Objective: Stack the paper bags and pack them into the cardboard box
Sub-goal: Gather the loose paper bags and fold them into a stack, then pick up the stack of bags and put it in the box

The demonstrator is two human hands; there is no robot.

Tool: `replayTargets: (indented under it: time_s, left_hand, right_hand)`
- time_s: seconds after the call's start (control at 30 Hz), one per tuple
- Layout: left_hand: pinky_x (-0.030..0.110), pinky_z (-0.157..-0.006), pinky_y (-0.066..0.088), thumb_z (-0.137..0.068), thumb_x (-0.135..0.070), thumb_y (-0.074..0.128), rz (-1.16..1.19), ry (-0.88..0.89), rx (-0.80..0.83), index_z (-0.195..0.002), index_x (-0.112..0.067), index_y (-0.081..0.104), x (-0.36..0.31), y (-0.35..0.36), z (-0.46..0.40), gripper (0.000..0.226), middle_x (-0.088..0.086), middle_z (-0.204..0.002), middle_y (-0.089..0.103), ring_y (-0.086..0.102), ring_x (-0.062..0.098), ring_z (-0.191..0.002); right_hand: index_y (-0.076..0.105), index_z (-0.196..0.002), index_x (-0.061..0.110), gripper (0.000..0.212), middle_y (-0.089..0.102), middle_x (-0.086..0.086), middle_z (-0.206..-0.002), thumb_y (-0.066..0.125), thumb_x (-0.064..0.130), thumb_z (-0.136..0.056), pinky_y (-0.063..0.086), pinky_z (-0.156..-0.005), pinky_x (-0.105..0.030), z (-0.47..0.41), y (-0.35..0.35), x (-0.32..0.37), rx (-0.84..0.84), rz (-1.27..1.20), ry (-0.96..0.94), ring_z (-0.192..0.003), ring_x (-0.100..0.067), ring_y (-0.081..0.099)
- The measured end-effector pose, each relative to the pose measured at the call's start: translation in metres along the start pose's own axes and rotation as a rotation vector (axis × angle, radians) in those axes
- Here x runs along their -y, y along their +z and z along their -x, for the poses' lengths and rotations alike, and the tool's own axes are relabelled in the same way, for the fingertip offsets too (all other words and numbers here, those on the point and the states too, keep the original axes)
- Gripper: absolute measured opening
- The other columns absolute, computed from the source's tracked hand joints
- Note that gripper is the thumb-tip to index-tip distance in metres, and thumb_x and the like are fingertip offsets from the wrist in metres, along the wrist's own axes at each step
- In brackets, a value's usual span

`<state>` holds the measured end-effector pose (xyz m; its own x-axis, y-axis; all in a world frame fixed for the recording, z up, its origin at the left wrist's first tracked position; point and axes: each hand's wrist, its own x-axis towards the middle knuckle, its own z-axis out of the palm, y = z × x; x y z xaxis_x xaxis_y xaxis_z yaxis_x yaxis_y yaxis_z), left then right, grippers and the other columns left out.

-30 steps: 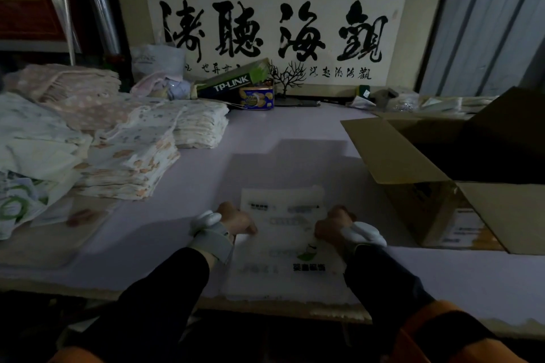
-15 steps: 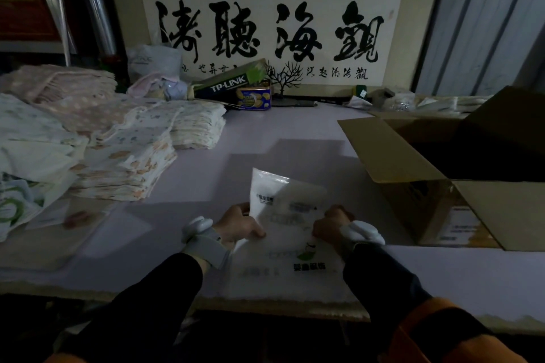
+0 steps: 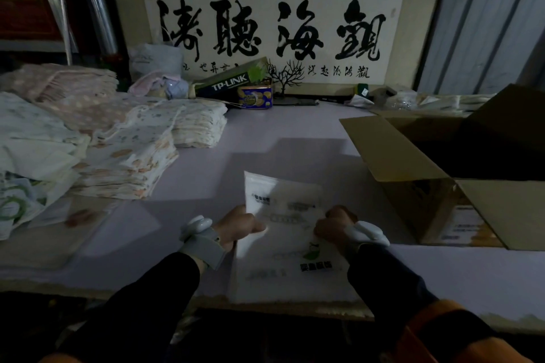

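A white paper bag (image 3: 287, 203) with dark print is held between both hands, its far left corner lifted off the table. It rises from a flat stack of paper bags (image 3: 292, 277) with a green logo at the table's near edge. My left hand (image 3: 240, 225) grips the bag's left edge and my right hand (image 3: 334, 224) grips its right edge; both have curled fingers. The open cardboard box (image 3: 418, 197) stands to the right, its flaps spread and its inside dark.
Piles of folded patterned cloth (image 3: 124, 162) fill the table's left side. A TP-LINK carton (image 3: 230, 84), a small tin (image 3: 255, 99) and a framed calligraphy panel (image 3: 274, 29) stand at the back. Pale table surface (image 3: 265, 132) lies between the cloth and the box.
One second ago both hands pressed on the flat stack. They have since taken hold of the top bag and raised its far edge, left corner highest.
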<state>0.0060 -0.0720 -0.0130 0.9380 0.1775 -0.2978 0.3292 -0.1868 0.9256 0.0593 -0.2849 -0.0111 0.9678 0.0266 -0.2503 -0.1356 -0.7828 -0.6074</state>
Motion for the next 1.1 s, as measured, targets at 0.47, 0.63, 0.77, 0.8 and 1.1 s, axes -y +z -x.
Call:
replayTargets:
  time_s: [0.47, 0.63, 0.77, 0.8, 1.1]
  left_hand:
    - [0.033, -0.065, 0.061, -0.09, 0.004, 0.054, 0.371, 0.024, 0.001, -0.105, 0.002, 0.068, 0.015, -0.028, -0.007, 0.021, 0.018, -0.094, 0.074, 0.073, 0.03, -0.077]
    - [0.029, -0.065, 0.059, -0.089, 0.002, 0.055, 0.375, 0.027, -0.006, -0.093, 0.002, 0.071, 0.018, -0.032, -0.01, 0.016, 0.012, -0.081, 0.076, 0.07, 0.028, -0.078]
    - [0.037, -0.078, 0.059, -0.089, 0.004, 0.055, 0.37, 0.033, -0.012, -0.096, 0.001, 0.07, 0.018, -0.035, -0.009, 0.017, 0.02, -0.098, 0.071, 0.067, 0.034, -0.089]
    - [0.039, -0.082, 0.057, -0.089, 0.005, 0.053, 0.372, 0.04, -0.007, -0.1, 0.001, 0.068, 0.017, -0.035, -0.009, 0.019, 0.022, -0.103, 0.069, 0.067, 0.035, -0.09]
    - [0.04, -0.086, 0.055, -0.09, 0.006, 0.052, 0.382, 0.084, 0.023, -0.117, 0.001, 0.062, 0.016, -0.035, -0.003, 0.029, 0.02, -0.12, 0.064, 0.064, 0.034, -0.104]
  right_hand:
    - [0.062, -0.113, -0.008, 0.033, 0.063, -0.03, -0.118, 0.067, 0.001, -0.082, 0.056, -0.081, -0.045, -0.007, 0.003, 0.017, 0.118, -0.631, -0.033, -0.1, -0.042, 0.064]
    - [0.064, -0.11, -0.006, 0.026, 0.065, -0.03, -0.113, 0.06, -0.002, -0.085, 0.052, -0.088, -0.059, -0.006, 0.013, 0.019, 0.266, -0.722, -0.011, -0.101, -0.047, 0.064]
    - [0.063, -0.112, 0.004, 0.032, 0.068, -0.023, -0.106, 0.056, -0.007, -0.083, 0.058, -0.076, -0.052, -0.011, 0.015, 0.013, 0.298, -0.772, -0.081, -0.093, -0.041, 0.066]
    - [0.062, -0.113, 0.007, 0.035, 0.068, -0.021, -0.105, 0.056, -0.008, -0.082, 0.058, -0.072, -0.049, -0.013, 0.016, 0.013, 0.315, -0.795, -0.106, -0.092, -0.04, 0.066]
    - [0.067, -0.102, -0.002, 0.03, 0.072, -0.02, -0.091, 0.057, -0.015, -0.077, 0.06, -0.067, -0.044, -0.011, 0.018, 0.009, 0.383, -0.863, -0.181, -0.079, -0.036, 0.069]
